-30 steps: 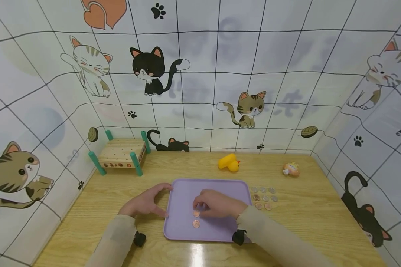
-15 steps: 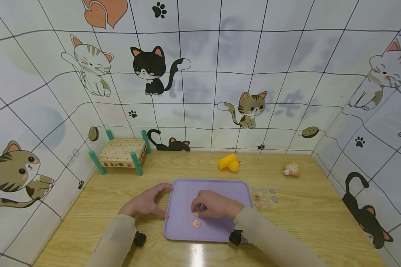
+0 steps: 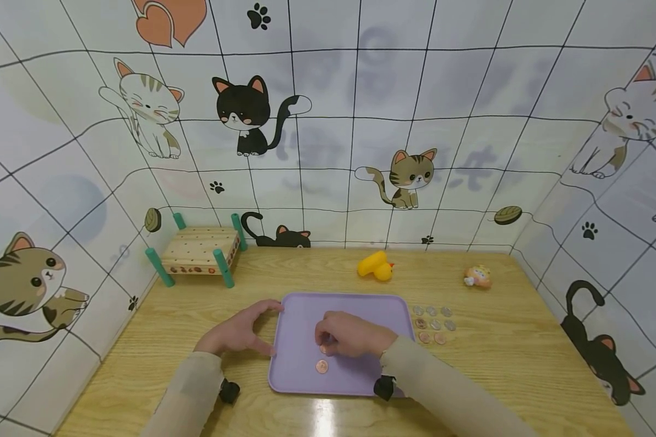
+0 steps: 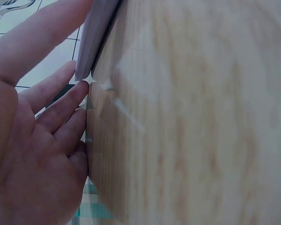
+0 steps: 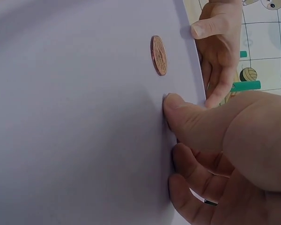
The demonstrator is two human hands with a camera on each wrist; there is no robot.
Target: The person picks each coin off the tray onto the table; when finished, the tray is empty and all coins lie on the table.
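Note:
A lilac tray (image 3: 295,315) lies on the table. My left hand (image 3: 243,331) is at its left side, thumb and forefinger spread along the rim; in the left wrist view the fingers of the left hand (image 4: 47,136) are fairly straight beside the tray's edge. Over the tray's middle, my right hand (image 3: 355,335) has its thumb and fingers bent down to the surface, pinching a copper coin (image 3: 323,349) that is mostly covered. Another copper coin (image 3: 321,366) lies flat just nearer to me, seen in the right wrist view as a lone coin (image 5: 159,55) beyond the thumb.
Right of the tray, several silver and copper coins (image 3: 435,325) lie in rows. Behind stand a yellow toy duck (image 3: 375,266) and a small orange figurine (image 3: 477,276). A toy wooden bed (image 3: 199,249) with green posts is at the back left, before a cat-print wall.
The right hand shifts slightly over the copper coin, covering more of it than a second ago. The left hand stays at the tray's rim.

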